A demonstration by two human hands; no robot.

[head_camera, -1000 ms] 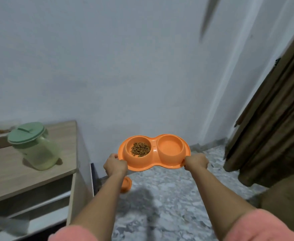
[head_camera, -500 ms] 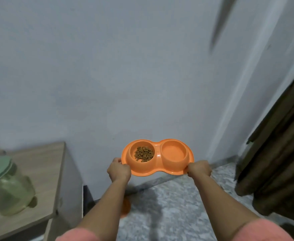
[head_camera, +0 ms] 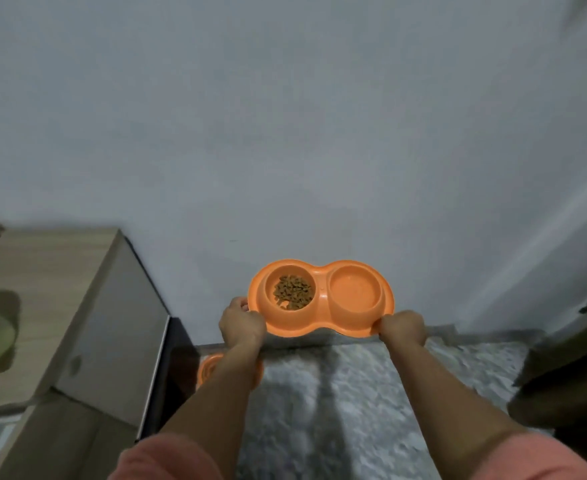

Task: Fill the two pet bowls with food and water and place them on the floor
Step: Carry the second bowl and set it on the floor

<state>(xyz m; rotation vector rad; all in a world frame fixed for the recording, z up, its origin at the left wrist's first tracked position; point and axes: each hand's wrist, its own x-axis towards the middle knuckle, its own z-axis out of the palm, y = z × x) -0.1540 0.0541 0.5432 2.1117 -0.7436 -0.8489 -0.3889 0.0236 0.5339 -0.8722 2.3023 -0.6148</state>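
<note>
Above the floor, both hands still grip the double bowl, now lower.

Orange double pet bowl, two round wells joined in one figure-eight tray, held level in air above speckled floor, close to pale wall. Left well holds small heap of brown kibble, not full. Right well shows only orange bottom; water inside, cannot tell. Tray gripped at both ends, long side across view.
</note>
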